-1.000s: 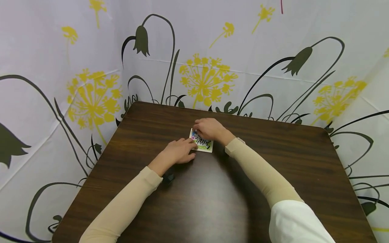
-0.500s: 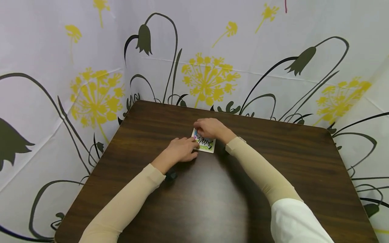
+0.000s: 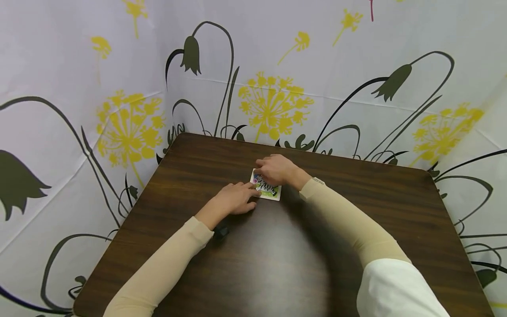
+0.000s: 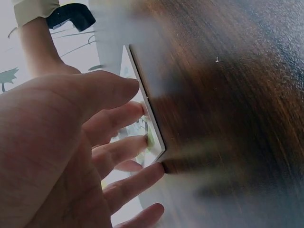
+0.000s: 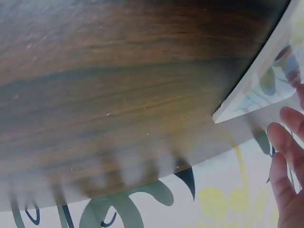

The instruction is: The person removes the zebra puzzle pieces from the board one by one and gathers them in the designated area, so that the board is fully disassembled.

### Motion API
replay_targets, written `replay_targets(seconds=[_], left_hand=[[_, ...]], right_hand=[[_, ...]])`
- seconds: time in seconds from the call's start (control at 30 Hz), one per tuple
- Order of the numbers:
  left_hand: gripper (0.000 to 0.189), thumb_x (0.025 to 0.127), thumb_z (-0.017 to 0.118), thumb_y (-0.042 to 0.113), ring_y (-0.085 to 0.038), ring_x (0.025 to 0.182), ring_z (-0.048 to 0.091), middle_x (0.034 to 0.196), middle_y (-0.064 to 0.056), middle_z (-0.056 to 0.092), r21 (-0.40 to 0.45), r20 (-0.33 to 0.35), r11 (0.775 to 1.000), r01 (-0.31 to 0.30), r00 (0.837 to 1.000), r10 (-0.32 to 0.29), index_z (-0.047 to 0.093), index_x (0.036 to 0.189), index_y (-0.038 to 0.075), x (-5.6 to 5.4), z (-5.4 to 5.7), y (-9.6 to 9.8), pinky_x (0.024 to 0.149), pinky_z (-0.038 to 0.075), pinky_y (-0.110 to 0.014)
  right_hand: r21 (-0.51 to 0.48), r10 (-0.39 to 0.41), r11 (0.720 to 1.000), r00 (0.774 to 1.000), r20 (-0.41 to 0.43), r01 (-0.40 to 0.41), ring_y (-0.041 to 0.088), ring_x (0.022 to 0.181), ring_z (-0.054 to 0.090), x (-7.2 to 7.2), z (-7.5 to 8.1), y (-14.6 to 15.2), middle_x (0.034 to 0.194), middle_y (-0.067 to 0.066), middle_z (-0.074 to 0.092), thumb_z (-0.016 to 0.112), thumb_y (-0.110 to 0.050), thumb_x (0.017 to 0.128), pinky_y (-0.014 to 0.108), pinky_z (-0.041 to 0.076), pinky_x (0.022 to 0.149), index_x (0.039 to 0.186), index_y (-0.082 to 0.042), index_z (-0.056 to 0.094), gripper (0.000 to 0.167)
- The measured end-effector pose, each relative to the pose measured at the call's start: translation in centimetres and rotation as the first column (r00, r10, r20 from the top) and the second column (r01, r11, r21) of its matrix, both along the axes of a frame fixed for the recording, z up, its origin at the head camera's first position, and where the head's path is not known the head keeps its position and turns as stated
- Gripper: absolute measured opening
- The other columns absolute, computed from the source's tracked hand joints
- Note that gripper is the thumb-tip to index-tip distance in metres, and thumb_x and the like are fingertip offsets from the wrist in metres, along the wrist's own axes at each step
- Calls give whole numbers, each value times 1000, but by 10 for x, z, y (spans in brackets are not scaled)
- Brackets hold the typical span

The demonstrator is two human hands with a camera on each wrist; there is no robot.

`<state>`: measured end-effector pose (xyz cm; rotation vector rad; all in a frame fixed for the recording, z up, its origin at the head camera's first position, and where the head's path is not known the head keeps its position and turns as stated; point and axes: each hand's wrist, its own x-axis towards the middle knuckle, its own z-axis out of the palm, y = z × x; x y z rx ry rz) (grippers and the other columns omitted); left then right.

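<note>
A small flat square card with a zebra picture (image 3: 267, 191) lies on the dark wooden table, its pale rim raised slightly above the wood. My left hand (image 3: 233, 199) reaches over its left side, fingers spread and nearly straight; in the left wrist view the fingertips (image 4: 142, 141) meet the picture and its near edge. From above, my right hand (image 3: 277, 170) covers the card's upper part, with fingers bent downward. Loosely bent, separated fingers (image 5: 289, 142) show beside the card's corner (image 5: 232, 110) in the right wrist view. The right thumb is hidden.
The wood-grain table (image 3: 396, 211) extends around the card on all sides. Behind it hangs a white cloth (image 3: 336, 26) printed with yellow and grey-green flowers. Below my left wrist sits a small black device (image 3: 220, 230).
The right hand has shifted slightly on the card's upper part, its elbow swinging a little outward. My left hand stays at the card's left side. The view has moved slightly.
</note>
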<state>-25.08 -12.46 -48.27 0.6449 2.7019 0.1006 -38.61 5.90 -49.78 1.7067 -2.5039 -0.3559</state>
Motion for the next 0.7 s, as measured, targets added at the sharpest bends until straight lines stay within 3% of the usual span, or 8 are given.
replay_targets(seconds=[0.33, 0.57, 0.7], left_hand=[[47, 110, 59, 38, -36, 148, 51, 166, -6, 49, -4, -6, 1000, -3, 1000, 3, 60, 155, 26, 2, 5, 0, 118, 44, -60], [46, 110, 58, 38, -36, 148, 51, 165, -6, 49, -1, -8, 1000, -2, 1000, 2, 60, 155, 26, -1, 7, 0, 118, 44, -61], [46, 110, 58, 38, -36, 149, 50, 165, -6, 49, 2, -10, 1000, -8, 1000, 8, 60, 155, 26, -2, 6, -1, 119, 43, -61]], right_hand=[[-23, 14, 1000, 1000, 13, -13, 28, 101, 73, 0, 1, 2, 114, 5, 69, 64, -25, 95, 48, 58, 93, 121, -20, 75, 29], [44, 21, 999, 1000, 2, -21, 26, 104, 72, -6, 10, -1, 115, 5, 67, 65, -28, 93, 47, 58, 92, 121, -22, 74, 30], [66, 11, 998, 999, 43, -14, 27, 107, 71, -8, 14, -3, 116, 5, 68, 65, -27, 92, 49, 57, 95, 124, -21, 72, 33]])
